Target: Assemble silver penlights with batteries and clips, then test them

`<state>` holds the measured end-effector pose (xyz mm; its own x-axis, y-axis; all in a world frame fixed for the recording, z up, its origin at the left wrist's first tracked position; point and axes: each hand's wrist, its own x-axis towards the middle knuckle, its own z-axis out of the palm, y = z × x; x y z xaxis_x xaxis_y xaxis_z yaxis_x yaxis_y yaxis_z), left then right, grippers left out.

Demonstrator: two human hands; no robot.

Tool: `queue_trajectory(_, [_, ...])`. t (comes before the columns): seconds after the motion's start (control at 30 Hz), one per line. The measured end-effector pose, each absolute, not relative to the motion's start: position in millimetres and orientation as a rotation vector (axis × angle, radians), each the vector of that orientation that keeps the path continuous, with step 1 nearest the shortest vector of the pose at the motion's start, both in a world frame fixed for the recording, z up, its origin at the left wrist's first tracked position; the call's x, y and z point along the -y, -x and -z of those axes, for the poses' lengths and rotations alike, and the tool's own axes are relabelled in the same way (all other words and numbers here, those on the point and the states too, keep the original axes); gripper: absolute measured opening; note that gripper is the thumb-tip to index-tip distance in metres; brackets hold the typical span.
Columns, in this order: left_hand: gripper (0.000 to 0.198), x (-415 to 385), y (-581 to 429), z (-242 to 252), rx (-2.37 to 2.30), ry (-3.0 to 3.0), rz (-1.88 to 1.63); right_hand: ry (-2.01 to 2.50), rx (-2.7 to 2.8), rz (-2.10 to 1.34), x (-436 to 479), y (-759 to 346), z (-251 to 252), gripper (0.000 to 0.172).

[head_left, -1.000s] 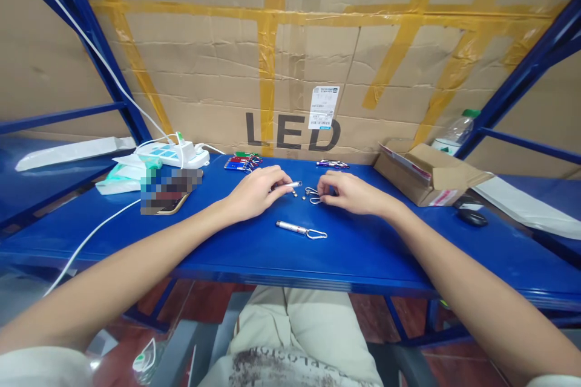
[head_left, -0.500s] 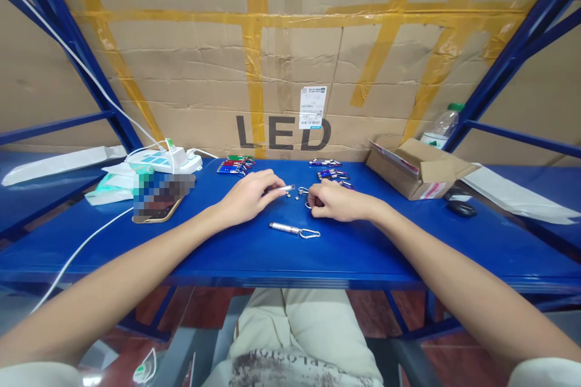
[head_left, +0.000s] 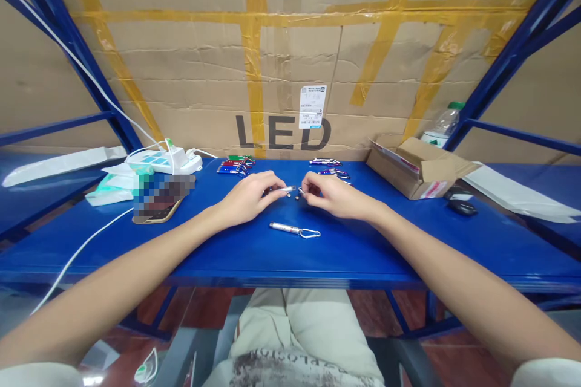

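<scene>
My left hand (head_left: 247,196) rests on the blue table (head_left: 227,248) and pinches a small silver keychain flashlight (head_left: 284,189) whose tip points right. My right hand (head_left: 329,193) sits just to the right of it, fingers curled and pinched on a small metal clip part near the flashlight's tip. A couple of tiny loose parts (head_left: 297,198) lie between the hands. A second silver flashlight with a carabiner clip (head_left: 294,230) lies on the table in front of both hands.
Coloured keychain flashlights lie at the back in two heaps (head_left: 236,164) (head_left: 327,165). An open cardboard box (head_left: 420,174) and a mouse (head_left: 456,207) are at the right. A phone (head_left: 158,202), a power strip (head_left: 163,160) and a white cable (head_left: 77,251) are at the left.
My right hand has lifted and shifted slightly left and back, bringing the clip part up to the flashlight's tip. My left hand has stayed where it was.
</scene>
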<state>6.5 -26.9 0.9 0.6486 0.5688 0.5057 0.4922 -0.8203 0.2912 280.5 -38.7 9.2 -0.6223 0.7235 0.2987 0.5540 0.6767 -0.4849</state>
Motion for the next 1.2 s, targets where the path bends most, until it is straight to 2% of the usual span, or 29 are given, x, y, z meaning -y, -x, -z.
queue_trajectory(0.3, [0.031,30,-7,-3,-0.835,-2.696,-0.916,0.825,2.219,-0.674,36,-277,-5,0.028])
queue_trajectory(1.07, [0.03,31,-7,-3,-0.694,-2.738,-0.868,0.809,2.341,-0.446,42,-274,-12,0.017])
queue_trajectory(1.2, [0.03,31,-7,-3,-0.69,-2.742,-0.86,0.778,2.402,-0.346,45,-274,-15,0.023])
